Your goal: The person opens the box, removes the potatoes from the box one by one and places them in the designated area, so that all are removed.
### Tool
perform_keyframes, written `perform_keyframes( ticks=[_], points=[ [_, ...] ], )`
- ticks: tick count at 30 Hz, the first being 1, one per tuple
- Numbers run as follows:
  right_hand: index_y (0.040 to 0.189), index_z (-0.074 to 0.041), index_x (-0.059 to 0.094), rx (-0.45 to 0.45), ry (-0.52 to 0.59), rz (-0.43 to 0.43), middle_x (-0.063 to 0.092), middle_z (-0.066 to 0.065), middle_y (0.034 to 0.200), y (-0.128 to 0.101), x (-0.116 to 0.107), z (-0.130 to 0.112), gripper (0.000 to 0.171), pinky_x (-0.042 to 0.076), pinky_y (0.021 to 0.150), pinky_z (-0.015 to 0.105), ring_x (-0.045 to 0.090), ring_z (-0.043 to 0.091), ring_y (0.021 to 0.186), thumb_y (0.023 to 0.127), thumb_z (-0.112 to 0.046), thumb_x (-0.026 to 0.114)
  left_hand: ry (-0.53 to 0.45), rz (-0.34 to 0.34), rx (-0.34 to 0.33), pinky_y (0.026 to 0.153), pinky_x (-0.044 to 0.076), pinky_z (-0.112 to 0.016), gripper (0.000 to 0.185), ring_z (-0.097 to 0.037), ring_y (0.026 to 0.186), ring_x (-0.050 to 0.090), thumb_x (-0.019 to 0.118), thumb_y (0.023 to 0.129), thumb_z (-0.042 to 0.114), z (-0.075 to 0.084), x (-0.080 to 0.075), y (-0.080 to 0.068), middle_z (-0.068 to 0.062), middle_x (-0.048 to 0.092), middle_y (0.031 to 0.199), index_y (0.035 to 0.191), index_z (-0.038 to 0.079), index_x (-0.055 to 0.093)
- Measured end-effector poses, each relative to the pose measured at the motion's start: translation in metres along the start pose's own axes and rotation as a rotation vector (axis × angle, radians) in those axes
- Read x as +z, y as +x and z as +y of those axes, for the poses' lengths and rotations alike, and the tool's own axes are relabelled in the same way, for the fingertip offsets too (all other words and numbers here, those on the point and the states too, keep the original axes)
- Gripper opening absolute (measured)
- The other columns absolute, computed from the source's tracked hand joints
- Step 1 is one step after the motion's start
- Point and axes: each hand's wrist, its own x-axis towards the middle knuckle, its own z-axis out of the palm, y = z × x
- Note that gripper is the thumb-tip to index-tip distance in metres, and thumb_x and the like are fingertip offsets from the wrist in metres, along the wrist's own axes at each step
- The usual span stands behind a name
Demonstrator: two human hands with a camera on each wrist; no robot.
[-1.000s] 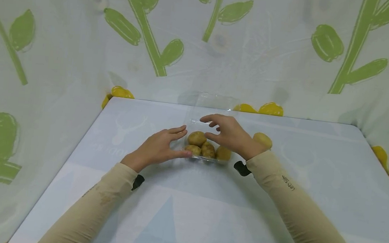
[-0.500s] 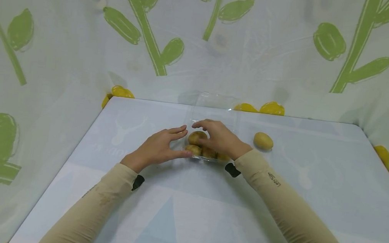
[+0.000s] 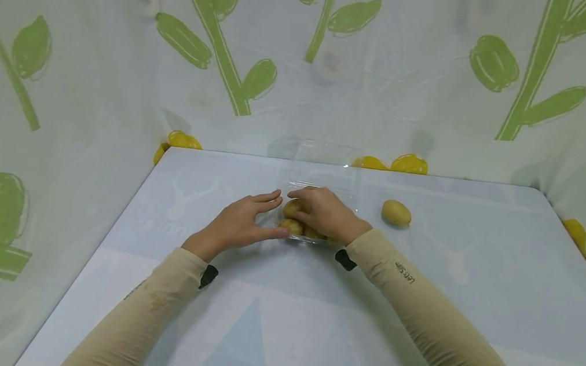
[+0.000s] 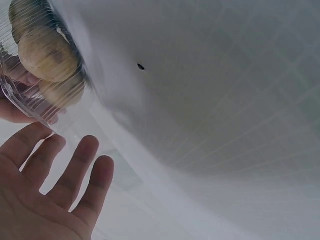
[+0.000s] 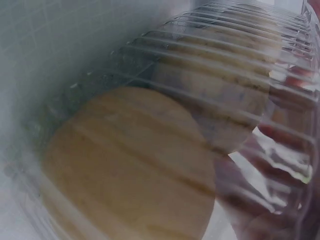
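Observation:
A clear plastic clamshell box (image 3: 321, 157) stands near the table's back, its lid raised, with several potatoes (image 3: 291, 226) inside. My left hand (image 3: 237, 220) rests at the box's left side, fingers extended and thumb at the front rim; the left wrist view shows those fingers spread beside the ribbed wall. Inside the box, my right hand (image 3: 328, 214) pinches the upper left potato (image 3: 292, 207) between thumb and fingers, and hides some of the others. Through the ribbed wall, the right wrist view shows a large potato (image 5: 130, 165) up close.
One loose potato (image 3: 396, 213) lies on the white table (image 3: 449, 313), right of the box. Behind the table hangs a pale curtain (image 3: 384, 98) printed with green plants, and its yellow shapes meet the back edge.
My right hand has moved down and left into the box, and its fingers have closed on the upper left potato. The loose potato has come into full view. My left hand has stayed put.

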Motion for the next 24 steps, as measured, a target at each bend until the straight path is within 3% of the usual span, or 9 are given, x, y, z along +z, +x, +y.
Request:
perform_keyframes(
  ticks=[13,18,24],
  points=[
    [0.139,-0.002,0.061,-0.119,-0.073,-0.023,0.064,0.01,0.136,0.0002,0.0012,0.0034,0.042,0.038,0.113,0.042,0.058,0.026,0.128,0.099,-0.011,0.068,0.016,0.001,0.005,0.111,0.04,-0.052,0.092,-0.029,0.143,0.041,0.064,0.084,0.074,0.0019,-0.0019,0.0,0.009,0.033,0.161,0.153,0.016,0.045],
    [0.139,-0.004,0.062,-0.122,-0.108,-0.018,0.064,0.012,0.136,-0.0007,0.0023,0.0033,0.04,0.036,0.113,0.043,0.057,0.028,0.127,0.1,-0.012,0.067,0.014,0.002,0.001,0.111,0.039,-0.052,0.091,-0.029,0.143,0.041,0.065,0.084,0.074,0.002,-0.0025,-0.0001,0.009,0.034,0.161,0.153,0.017,0.046],
    [0.133,-0.005,0.065,-0.123,-0.112,0.025,0.065,0.012,0.132,-0.0032,0.0058,0.003,0.036,0.043,0.106,0.042,0.059,0.03,0.12,0.098,-0.012,0.069,0.007,0.004,-0.005,0.111,0.039,-0.052,0.091,-0.029,0.143,0.041,0.065,0.084,0.073,0.002,-0.0019,-0.0007,0.01,0.034,0.161,0.153,0.016,0.046]
  ],
)
